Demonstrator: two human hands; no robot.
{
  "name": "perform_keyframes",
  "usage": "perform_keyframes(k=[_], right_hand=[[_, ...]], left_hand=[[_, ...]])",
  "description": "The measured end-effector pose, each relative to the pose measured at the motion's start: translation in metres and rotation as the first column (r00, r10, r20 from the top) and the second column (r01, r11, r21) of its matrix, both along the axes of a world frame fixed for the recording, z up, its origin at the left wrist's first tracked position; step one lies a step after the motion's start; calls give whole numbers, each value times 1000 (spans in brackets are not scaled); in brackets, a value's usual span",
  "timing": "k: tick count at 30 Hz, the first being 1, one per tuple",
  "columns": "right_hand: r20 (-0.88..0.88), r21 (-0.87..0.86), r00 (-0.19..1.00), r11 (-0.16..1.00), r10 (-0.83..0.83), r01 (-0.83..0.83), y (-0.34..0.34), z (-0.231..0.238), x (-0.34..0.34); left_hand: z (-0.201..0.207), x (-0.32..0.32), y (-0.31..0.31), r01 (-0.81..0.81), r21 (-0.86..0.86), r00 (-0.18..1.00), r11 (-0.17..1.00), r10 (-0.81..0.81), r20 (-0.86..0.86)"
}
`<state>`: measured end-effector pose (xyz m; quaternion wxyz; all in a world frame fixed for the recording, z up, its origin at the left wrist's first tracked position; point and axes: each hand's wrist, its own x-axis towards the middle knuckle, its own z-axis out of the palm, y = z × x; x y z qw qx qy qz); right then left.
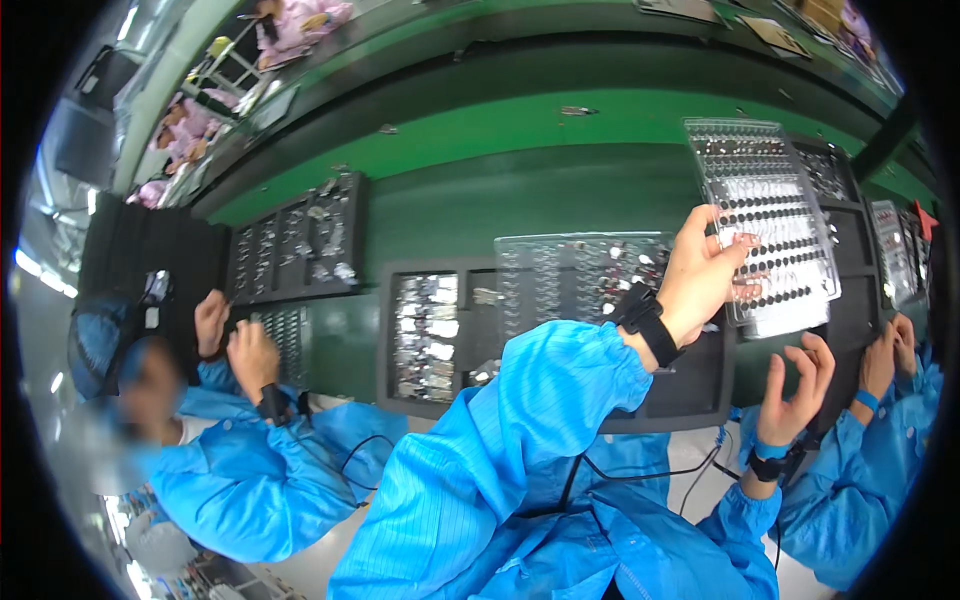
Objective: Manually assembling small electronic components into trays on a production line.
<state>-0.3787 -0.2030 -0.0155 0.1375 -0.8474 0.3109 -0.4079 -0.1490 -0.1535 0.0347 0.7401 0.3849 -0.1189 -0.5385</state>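
Observation:
A clear plastic tray (765, 225) with rows of small dark round parts is held by its left edge in my left hand (695, 275). Some of those fingers lie across the tray and others show hazily through it. My right hand (797, 388) is raised just below the tray's near end, fingers apart and slightly curled, holding nothing. Left of the held tray, another clear tray (550, 285) with moulded pockets and small parts rests over a black compartment tray (420, 408). Silvery small parts (425, 335) fill that black tray's left compartment.
A co-worker at left has both hands near a clear tray (290, 335) and a black parts tray (350, 215). Another co-worker's hands (885, 360) are close at right. A black tray (850, 245) stands beside the held tray. Dark cables (650, 473) hang below the green table (520, 185).

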Motion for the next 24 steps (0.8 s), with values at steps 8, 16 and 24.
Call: perform_keyframes(k=[8, 16, 24], right_hand=[[32, 98, 998, 993, 59, -62, 1, -37, -9], [14, 206, 995, 974, 97, -97, 0, -63, -6], [31, 253, 995, 962, 94, -99, -8, -84, -12]], left_hand=[[22, 64, 137, -225, -81, 965, 971, 234, 116], [16, 107, 296, -683, 89, 711, 725, 633, 306], [-19, 88, 380, -820, 182, 572, 543, 769, 285]])
